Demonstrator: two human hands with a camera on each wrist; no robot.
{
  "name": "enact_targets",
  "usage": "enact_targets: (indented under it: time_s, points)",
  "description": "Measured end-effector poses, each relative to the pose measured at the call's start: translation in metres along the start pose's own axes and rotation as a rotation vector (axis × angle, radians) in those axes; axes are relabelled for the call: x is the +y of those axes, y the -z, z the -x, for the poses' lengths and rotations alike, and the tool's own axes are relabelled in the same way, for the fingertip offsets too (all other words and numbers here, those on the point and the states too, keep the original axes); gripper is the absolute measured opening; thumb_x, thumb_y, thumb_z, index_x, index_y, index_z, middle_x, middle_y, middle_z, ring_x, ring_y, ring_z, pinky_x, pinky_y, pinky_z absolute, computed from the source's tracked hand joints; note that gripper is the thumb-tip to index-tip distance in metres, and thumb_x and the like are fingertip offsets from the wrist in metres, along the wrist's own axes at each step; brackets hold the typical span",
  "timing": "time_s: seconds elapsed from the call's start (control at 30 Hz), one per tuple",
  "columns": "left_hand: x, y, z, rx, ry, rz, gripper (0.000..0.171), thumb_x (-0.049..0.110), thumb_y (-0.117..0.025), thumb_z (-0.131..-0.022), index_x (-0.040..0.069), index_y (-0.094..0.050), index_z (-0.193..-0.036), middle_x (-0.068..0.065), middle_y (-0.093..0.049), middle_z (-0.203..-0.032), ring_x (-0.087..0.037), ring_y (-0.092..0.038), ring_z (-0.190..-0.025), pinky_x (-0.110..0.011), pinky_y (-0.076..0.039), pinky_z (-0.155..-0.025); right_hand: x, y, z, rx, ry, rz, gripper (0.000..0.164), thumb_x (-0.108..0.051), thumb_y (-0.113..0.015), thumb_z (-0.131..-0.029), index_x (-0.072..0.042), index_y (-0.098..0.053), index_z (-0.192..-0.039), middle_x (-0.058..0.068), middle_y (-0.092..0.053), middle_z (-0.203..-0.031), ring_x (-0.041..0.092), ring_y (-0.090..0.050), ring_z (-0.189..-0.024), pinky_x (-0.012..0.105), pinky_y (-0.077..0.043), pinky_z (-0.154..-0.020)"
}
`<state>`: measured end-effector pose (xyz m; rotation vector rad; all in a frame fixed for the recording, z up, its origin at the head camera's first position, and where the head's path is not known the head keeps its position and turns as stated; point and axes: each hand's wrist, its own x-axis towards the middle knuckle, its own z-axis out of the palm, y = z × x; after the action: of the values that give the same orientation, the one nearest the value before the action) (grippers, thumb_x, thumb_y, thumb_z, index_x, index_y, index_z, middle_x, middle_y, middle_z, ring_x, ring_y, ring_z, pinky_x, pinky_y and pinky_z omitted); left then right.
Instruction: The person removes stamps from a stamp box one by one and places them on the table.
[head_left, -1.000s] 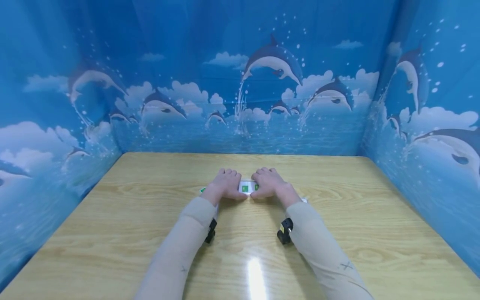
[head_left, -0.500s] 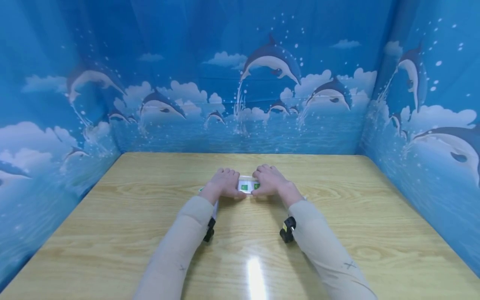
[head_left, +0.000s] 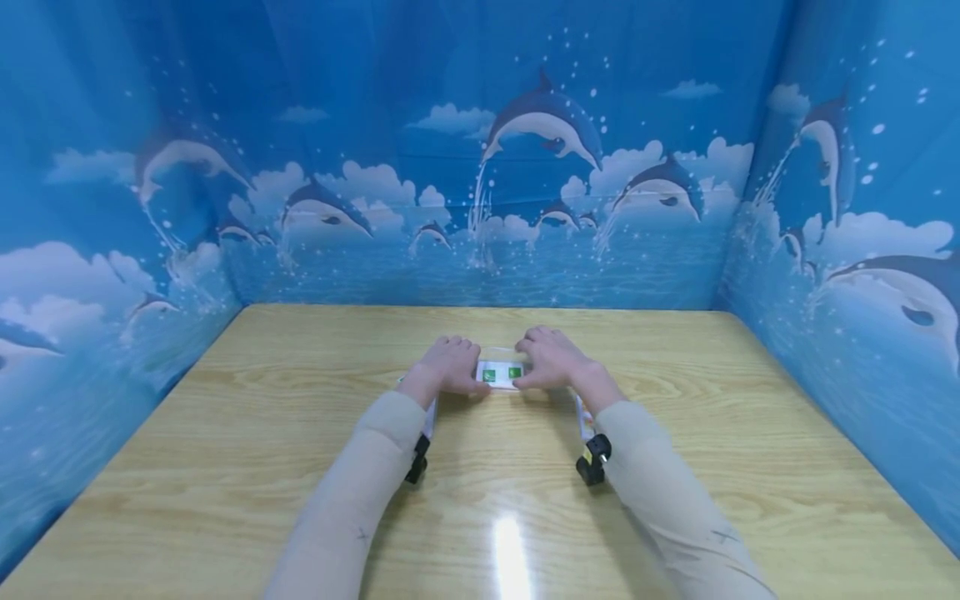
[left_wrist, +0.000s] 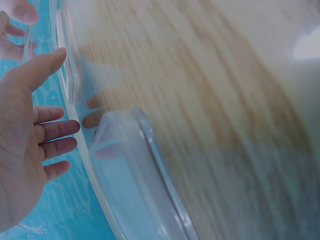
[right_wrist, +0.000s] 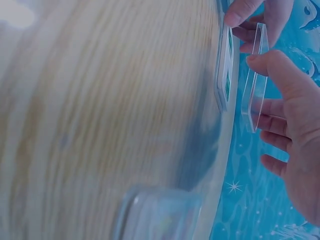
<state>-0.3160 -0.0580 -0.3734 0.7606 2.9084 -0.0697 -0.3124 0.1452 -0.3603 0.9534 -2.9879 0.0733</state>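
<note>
In the middle of the table, a shallow clear plastic box (head_left: 498,375) holds a white card with two green squares. My left hand (head_left: 450,367) grips its left end; the thumb (left_wrist: 50,65) lies at the near edge, and the fingertips' contact is partly hidden. My right hand (head_left: 553,360) pinches a clear plastic lid (right_wrist: 256,92) between thumb and fingers. In the right wrist view the lid stands apart from the box, roughly parallel to it. Its upper end overlaps my left fingers, so I cannot tell whether they touch.
A second clear box (left_wrist: 125,165) lies beside my left forearm. Another clear box (head_left: 584,419), with orange print, lies by my right forearm. Black cameras (head_left: 594,460) sit on both wrists. Dolphin-print curtains (head_left: 480,167) surround the wooden table (head_left: 300,375).
My right hand has moved rightward and up with the lid, lifting it off the box. More of the white card and the right-hand box now show. My left hand has barely moved.
</note>
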Motion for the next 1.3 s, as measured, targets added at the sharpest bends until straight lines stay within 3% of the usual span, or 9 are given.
enact_targets:
  time_s: [0.13, 0.43, 1.0, 1.17, 1.3]
  points:
    - [0.0, 0.0, 0.0, -0.028, -0.001, -0.021, 0.076, 0.06, -0.054, -0.082, 0.005, -0.045, -0.134, -0.011, -0.051, -0.127, -0.027, -0.043, -0.119, -0.043, -0.029, -0.104, 0.001, 0.002, 0.006, -0.008, 0.0, -0.005, 0.07, -0.047, -0.067, -0.075, -0.001, -0.054, -0.126, 0.013, -0.052, -0.122, 0.028, -0.044, -0.113, 0.045, -0.034, -0.099]
    - [-0.002, 0.002, 0.0, -0.043, -0.017, -0.046, 0.067, 0.058, -0.053, -0.084, 0.009, -0.05, -0.131, -0.01, -0.05, -0.125, -0.026, -0.043, -0.116, -0.044, -0.028, -0.104, -0.008, 0.006, 0.02, 0.021, 0.103, 0.091, 0.064, -0.049, -0.066, -0.075, -0.003, -0.059, -0.119, 0.01, -0.056, -0.111, 0.026, -0.048, -0.106, 0.042, -0.04, -0.088]
    - [-0.002, 0.003, 0.0, -0.051, -0.03, -0.01, 0.064, 0.055, -0.053, -0.086, 0.009, -0.05, -0.13, -0.01, -0.049, -0.125, -0.026, -0.042, -0.118, -0.044, -0.026, -0.106, -0.036, 0.009, 0.045, -0.048, 0.245, 0.2, 0.063, -0.057, -0.064, -0.075, -0.006, -0.062, -0.112, 0.007, -0.059, -0.106, 0.022, -0.053, -0.1, 0.04, -0.043, -0.086]
    - [-0.001, 0.004, -0.001, -0.055, -0.016, -0.001, 0.063, 0.055, -0.054, -0.085, 0.01, -0.051, -0.129, -0.009, -0.051, -0.12, -0.025, -0.044, -0.113, -0.044, -0.027, -0.104, -0.042, 0.008, 0.046, -0.053, 0.26, 0.215, 0.057, -0.058, -0.065, -0.073, -0.008, -0.064, -0.101, 0.002, -0.059, -0.097, 0.017, -0.052, -0.09, 0.035, -0.044, -0.079]
    - [-0.001, 0.003, -0.001, -0.068, -0.008, -0.01, 0.064, 0.056, -0.054, -0.085, 0.01, -0.051, -0.129, -0.008, -0.051, -0.117, -0.024, -0.045, -0.11, -0.043, -0.029, -0.103, -0.047, 0.005, 0.045, -0.084, 0.246, 0.201, 0.055, -0.059, -0.065, -0.073, -0.009, -0.065, -0.096, 0.001, -0.057, -0.091, 0.016, -0.051, -0.086, 0.038, -0.045, -0.082]
